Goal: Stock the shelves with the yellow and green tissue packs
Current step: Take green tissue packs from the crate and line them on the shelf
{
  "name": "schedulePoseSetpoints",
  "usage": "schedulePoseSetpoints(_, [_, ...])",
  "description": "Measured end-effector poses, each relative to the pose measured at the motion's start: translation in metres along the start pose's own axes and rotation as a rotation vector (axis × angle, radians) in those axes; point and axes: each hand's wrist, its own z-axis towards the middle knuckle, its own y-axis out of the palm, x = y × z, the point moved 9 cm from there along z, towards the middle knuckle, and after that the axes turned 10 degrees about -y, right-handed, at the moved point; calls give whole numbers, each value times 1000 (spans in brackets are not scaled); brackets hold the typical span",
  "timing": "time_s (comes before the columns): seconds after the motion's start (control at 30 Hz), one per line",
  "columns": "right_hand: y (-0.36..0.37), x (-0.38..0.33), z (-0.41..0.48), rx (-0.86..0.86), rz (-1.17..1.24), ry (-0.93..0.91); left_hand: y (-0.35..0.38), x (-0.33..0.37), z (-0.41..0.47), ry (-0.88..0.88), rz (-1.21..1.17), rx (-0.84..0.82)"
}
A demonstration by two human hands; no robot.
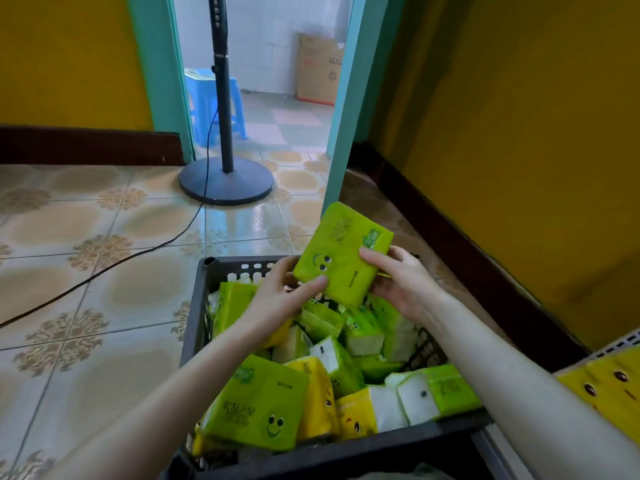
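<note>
Both hands hold one green tissue pack (341,258) tilted above the far end of the crate (195,306). The left hand (280,292) pinches the pack's lower left corner, thumb across the front, and the right hand (398,282) clasps its right edge, thumb on the face. Just below the grip, the dark slotted crate is filled with a loose heap of green and yellow packs (258,407) lying at all angles. A few yellow packs (613,379) sit on a pale shelf edge (623,341) at the right, beside the right forearm.

The crate stands on a glossy tiled floor (86,237) with a beige floral pattern. The walls (519,116) are mustard yellow with a dark skirting (86,143). A teal door frame (156,81) opens onto a white-tiled room that holds a blue plastic stool (204,98) and a cardboard box (318,69). A fan stand (227,183) rests in the doorway, and its black cable (138,252) trails left across the tiles.

Each pack carries a printed smiling face with two eyes. The lettering on the packs is too blurred to read — so is the red print on the box.
</note>
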Motion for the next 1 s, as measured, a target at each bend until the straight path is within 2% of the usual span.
schedulePoseSetpoints(0.1, [-8, -37, -12, -37, -101, -69, 20, 22, -5, 29, -209, -122])
schedulePoseSetpoints(0.3, [-23, -136, -38, -24, -353, -301, 42, 74, -5, 118, -401, -241])
schedulePoseSetpoints(0.4, [-26, -182, -52, 44, -472, -435, 48, 104, -1, 164, -640, -144])
schedulePoseSetpoints(0.47, [-28, -213, -63, 99, -535, -517, 59, 131, -7, 219, -717, -101])
schedulePoseSetpoints(0.6, [-44, -282, -93, 254, -670, -666, 97, 197, -30, 385, -681, -116])
schedulePoseSetpoints(0.7, [-76, -330, -124, 381, -725, -716, 140, 247, -54, 538, -579, -262])
schedulePoseSetpoints(0.8, [-123, -366, -164, 499, -815, -678, 198, 290, -92, 687, -383, -450])
schedulePoseSetpoints(1.0, [-227, -414, -279, 643, -895, -548, 324, 355, -182, 961, -90, -650])
